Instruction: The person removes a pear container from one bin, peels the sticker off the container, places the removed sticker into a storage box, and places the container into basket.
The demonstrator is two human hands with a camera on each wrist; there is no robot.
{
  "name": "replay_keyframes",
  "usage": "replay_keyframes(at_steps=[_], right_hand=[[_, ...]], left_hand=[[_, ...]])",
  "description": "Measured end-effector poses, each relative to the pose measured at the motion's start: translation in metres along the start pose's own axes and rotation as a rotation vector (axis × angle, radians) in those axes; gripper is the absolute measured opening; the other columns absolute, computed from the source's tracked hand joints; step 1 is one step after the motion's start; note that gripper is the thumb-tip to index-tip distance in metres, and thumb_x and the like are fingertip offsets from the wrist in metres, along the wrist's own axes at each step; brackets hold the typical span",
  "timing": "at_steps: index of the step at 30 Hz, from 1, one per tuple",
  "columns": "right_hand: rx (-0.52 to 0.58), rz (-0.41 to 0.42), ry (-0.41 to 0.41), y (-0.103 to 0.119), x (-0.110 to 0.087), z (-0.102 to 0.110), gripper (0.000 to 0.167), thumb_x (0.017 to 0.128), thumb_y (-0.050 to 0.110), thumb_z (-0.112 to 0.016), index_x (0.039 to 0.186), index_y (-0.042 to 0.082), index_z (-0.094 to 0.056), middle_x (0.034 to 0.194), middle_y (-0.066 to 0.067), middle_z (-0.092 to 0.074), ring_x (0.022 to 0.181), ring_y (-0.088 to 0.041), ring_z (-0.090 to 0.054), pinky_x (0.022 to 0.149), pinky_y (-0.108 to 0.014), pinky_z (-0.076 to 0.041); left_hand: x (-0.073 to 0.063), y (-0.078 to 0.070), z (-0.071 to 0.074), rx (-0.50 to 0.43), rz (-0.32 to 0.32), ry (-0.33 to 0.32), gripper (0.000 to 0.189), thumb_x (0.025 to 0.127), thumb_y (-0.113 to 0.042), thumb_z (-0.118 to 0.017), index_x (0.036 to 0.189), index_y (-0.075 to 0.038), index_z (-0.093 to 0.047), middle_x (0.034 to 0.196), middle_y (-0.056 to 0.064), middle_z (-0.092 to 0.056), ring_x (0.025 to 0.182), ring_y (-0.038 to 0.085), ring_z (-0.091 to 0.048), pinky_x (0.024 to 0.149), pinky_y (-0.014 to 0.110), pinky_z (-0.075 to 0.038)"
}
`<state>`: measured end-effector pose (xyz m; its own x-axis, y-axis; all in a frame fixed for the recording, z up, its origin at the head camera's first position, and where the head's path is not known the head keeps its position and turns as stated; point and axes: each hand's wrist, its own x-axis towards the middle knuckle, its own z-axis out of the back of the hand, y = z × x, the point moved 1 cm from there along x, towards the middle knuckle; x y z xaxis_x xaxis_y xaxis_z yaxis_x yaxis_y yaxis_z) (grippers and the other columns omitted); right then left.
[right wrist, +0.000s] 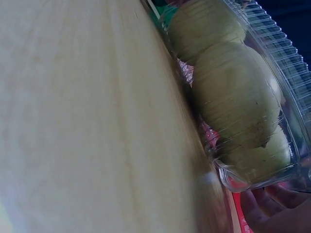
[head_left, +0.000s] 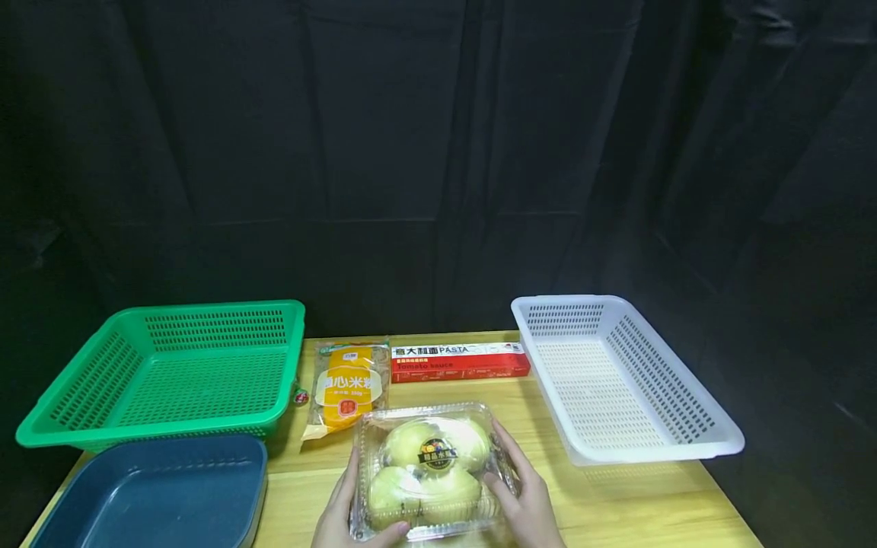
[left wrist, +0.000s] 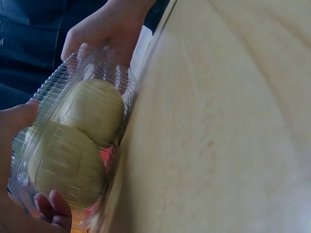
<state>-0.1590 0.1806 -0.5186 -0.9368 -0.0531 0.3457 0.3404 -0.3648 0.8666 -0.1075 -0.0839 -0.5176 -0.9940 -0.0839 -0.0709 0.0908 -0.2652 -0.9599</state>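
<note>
A transparent plastic clamshell box [head_left: 430, 472] of large round yellow-green fruit, with a dark round label on its lid, is at the front middle of the table in the head view. My left hand [head_left: 349, 506] grips its left side, thumb at the front corner of the lid. On the opposite side my right hand [head_left: 526, 491] holds the box, thumb over the lid's edge. In the left wrist view the left fingers [left wrist: 59, 208] curl under the lower side of the box. The right fingers [right wrist: 265, 201] show at its lower corner in the right wrist view.
Behind the box lie a yellow-labelled bag of rice noodles [head_left: 348, 388] and a red pasta box [head_left: 459, 362]. To the left stand a green basket [head_left: 205, 358] and a dark blue tub [head_left: 171, 487]. A white basket [head_left: 603, 396] stands right, overhanging the table's edge.
</note>
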Motion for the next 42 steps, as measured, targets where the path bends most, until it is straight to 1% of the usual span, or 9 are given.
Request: replay_keyframes(at_steps=[6, 12, 16, 19, 21, 23, 28, 36, 42], right_hand=[[0.016, 0.001, -0.015, 0.000, -0.001, 0.000, 0.071, 0.092, -0.003, -0.069, 0.159, 0.010, -0.049, 0.160, -0.019, -0.049, 0.139, -0.053, -0.051, 0.104, -0.068, -0.048], [0.051, 0.020, -0.015, 0.000, 0.001, 0.000, 0.070, 0.092, -0.005, -0.068, 0.158, 0.006, -0.049, 0.159, -0.025, -0.049, 0.137, -0.054, -0.053, 0.099, -0.059, -0.055], [0.055, 0.007, -0.017, -0.001, 0.002, -0.001, 0.070, 0.092, -0.004, -0.069, 0.158, 0.008, -0.049, 0.159, -0.023, -0.050, 0.136, -0.053, -0.053, 0.098, -0.060, -0.056], [0.054, 0.002, -0.016, 0.000, 0.003, -0.001, 0.068, 0.095, 0.000, -0.070, 0.159, 0.009, -0.049, 0.158, -0.023, -0.051, 0.133, -0.053, -0.055, 0.094, -0.057, -0.060], [0.046, 0.005, -0.017, 0.000, 0.004, -0.001, 0.067, 0.096, 0.003, -0.071, 0.159, 0.010, -0.049, 0.157, -0.026, -0.051, 0.128, -0.055, -0.057, 0.091, -0.058, -0.061], [0.033, 0.008, -0.025, 0.001, 0.003, -0.001, 0.065, 0.098, 0.007, -0.072, 0.158, 0.010, -0.049, 0.155, -0.026, -0.052, 0.124, -0.054, -0.059, 0.087, -0.060, -0.062], [-0.034, 0.051, -0.052, 0.002, 0.002, -0.002, 0.064, 0.096, 0.008, -0.074, 0.156, 0.008, -0.051, 0.149, -0.027, -0.057, 0.121, -0.051, -0.061, 0.084, -0.072, -0.058], [-0.060, 0.064, -0.036, 0.002, 0.000, -0.003, 0.062, 0.098, 0.013, -0.073, 0.156, 0.007, -0.052, 0.149, -0.029, -0.055, 0.127, -0.061, -0.056, 0.084, -0.089, -0.040], [-0.151, 0.120, -0.077, 0.001, 0.001, 0.000, 0.061, 0.096, 0.012, -0.075, 0.153, 0.007, -0.055, 0.145, -0.025, -0.060, 0.123, -0.054, -0.061, 0.085, -0.078, -0.054]], left_hand=[[0.001, 0.002, 0.001, -0.062, 0.000, 0.018, 0.131, 0.070, -0.033, -0.100, 0.170, -0.010, -0.019, 0.164, 0.035, -0.032, 0.137, 0.060, -0.046, 0.105, 0.066, -0.051], [0.005, 0.002, 0.002, -0.103, -0.015, 0.034, 0.133, 0.069, -0.032, -0.101, 0.171, -0.011, -0.018, 0.162, 0.034, -0.032, 0.140, 0.059, -0.042, 0.109, 0.068, -0.046], [0.004, 0.000, 0.003, 0.003, -0.084, -0.008, 0.126, 0.073, -0.036, -0.096, 0.169, -0.006, -0.021, 0.164, 0.034, -0.029, 0.142, 0.065, -0.038, 0.107, 0.075, -0.043], [0.004, -0.005, 0.008, 0.123, -0.152, -0.079, 0.118, 0.079, -0.042, -0.091, 0.167, -0.001, -0.025, 0.167, 0.032, -0.026, 0.123, 0.044, -0.058, 0.090, 0.054, -0.060], [0.006, -0.010, 0.012, 0.193, -0.182, -0.110, 0.112, 0.084, -0.045, -0.086, 0.167, -0.002, -0.026, 0.169, 0.029, -0.023, 0.105, 0.028, -0.060, 0.073, 0.038, -0.059], [0.007, -0.015, 0.016, 0.271, -0.216, -0.119, 0.109, 0.086, -0.050, -0.084, 0.168, -0.007, -0.027, 0.172, 0.026, -0.020, 0.104, 0.026, -0.062, 0.070, 0.037, -0.058], [0.014, -0.024, 0.020, 0.489, -0.241, -0.075, 0.112, 0.084, -0.072, -0.075, 0.170, -0.019, -0.026, 0.177, 0.018, -0.013, 0.142, 0.063, -0.041, 0.094, 0.079, -0.049], [0.027, -0.012, 0.011, 0.426, -0.208, 0.007, 0.110, 0.088, -0.067, -0.074, 0.171, -0.020, -0.021, 0.175, 0.019, -0.021, 0.140, 0.061, -0.046, 0.094, 0.080, -0.049], [0.031, -0.006, 0.010, 0.396, -0.216, 0.050, 0.124, 0.080, -0.069, -0.080, 0.172, -0.018, -0.014, 0.176, 0.019, -0.018, 0.144, 0.061, -0.041, 0.097, 0.080, -0.047]])
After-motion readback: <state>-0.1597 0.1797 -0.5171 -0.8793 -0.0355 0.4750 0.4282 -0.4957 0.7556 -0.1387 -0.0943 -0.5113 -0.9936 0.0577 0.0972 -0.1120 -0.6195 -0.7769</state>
